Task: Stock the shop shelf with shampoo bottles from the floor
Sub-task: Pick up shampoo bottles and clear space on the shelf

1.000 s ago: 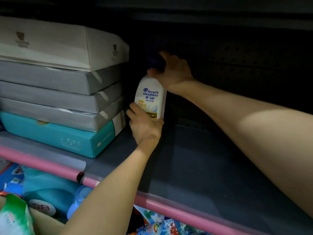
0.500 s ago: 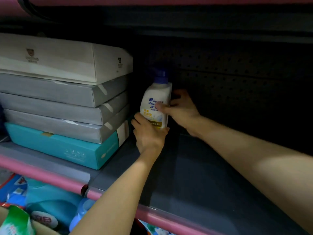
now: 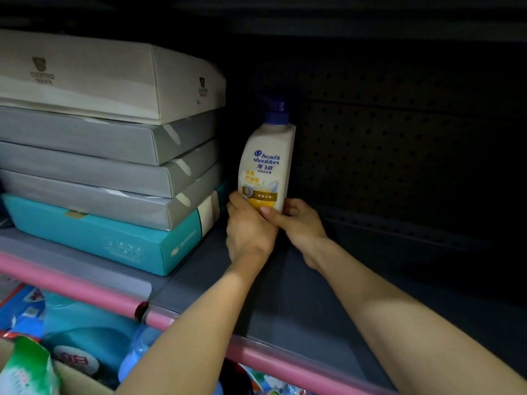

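The shampoo bottle point(image 3: 266, 163) is clasped at its base by the left hand point(image 3: 249, 232) and right hand point(image 3: 299, 223), beside stacked boxes point(image 3: 114, 155) on the shelf point(image 3: 299, 303); its bottom is hidden, the back panel point(image 3: 399, 155) dim.

The white shampoo bottle point(image 3: 266, 166) carries the brand "head & shoulders" in blue letters on its front, with three blue Chinese characters, 海飞丝, just below. Lower on the label, a gold band shows the numeral "3" in a round badge, beside a small strip of Chinese text too fine to read. The cream box point(image 3: 94, 81) on top of the stack bears a crest logo with a short brand word beneath it, printed on its top and its end face; the letters are too blurred to make out.
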A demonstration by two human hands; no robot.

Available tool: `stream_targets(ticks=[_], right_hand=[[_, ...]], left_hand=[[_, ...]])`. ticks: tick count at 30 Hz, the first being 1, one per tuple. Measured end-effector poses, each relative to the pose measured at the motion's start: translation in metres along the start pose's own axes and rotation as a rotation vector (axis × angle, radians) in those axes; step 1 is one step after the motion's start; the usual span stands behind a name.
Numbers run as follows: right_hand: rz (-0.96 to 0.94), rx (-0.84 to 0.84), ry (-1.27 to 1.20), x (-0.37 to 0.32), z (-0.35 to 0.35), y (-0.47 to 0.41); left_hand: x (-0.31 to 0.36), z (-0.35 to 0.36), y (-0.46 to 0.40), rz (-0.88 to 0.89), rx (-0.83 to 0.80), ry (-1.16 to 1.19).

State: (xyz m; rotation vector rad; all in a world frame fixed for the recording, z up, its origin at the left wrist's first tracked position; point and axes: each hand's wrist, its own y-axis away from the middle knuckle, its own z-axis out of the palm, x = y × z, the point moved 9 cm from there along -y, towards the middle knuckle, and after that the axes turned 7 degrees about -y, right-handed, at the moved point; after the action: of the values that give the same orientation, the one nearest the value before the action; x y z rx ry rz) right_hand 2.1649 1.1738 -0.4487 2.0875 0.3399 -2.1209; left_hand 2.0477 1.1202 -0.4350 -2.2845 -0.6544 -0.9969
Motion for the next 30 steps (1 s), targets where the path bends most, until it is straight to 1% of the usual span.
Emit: stream_targets(ticks=[4, 15, 18, 20, 22, 24, 26, 28, 30], right_hand=[[-0.021, 0.034, 0.016, -0.001, -0.003, 0.003], [-0.013, 0.054, 0.038, -0.002, -0.004, 0.005], [0.015, 0.056, 0.034, -0.009, -0.006, 0.015], [0.033, 0.099, 0.033, -0.018, -0.015, 0.026], [0.052, 0.117, 0.056, -0.028, -0.022, 0.043], [0.070, 0.057, 0.101, -0.040, -0.022, 0.066], [0.062, -0.008, 0.143, -0.055, -0.019, 0.095], [0.046, -0.037, 0.166, -0.070, -0.019, 0.128], [0.041, -0.062, 0.129, -0.082, -0.019, 0.162]], left_hand=[[0.000, -0.001, 0.001, 0.008, 0.007, 0.007], [0.001, 0.000, 0.001, 0.030, 0.027, 0.038], [0.000, -0.005, 0.003, 0.003, -0.028, 0.052], [-0.002, -0.014, 0.005, -0.039, -0.091, 0.086], [0.003, -0.033, 0.010, -0.020, -0.113, 0.054], [0.012, -0.059, 0.023, 0.025, -0.095, 0.042], [0.021, -0.080, 0.046, 0.078, -0.115, 0.111], [0.029, -0.096, 0.077, 0.142, -0.166, 0.125], [0.034, -0.106, 0.109, 0.178, -0.251, 0.152]])
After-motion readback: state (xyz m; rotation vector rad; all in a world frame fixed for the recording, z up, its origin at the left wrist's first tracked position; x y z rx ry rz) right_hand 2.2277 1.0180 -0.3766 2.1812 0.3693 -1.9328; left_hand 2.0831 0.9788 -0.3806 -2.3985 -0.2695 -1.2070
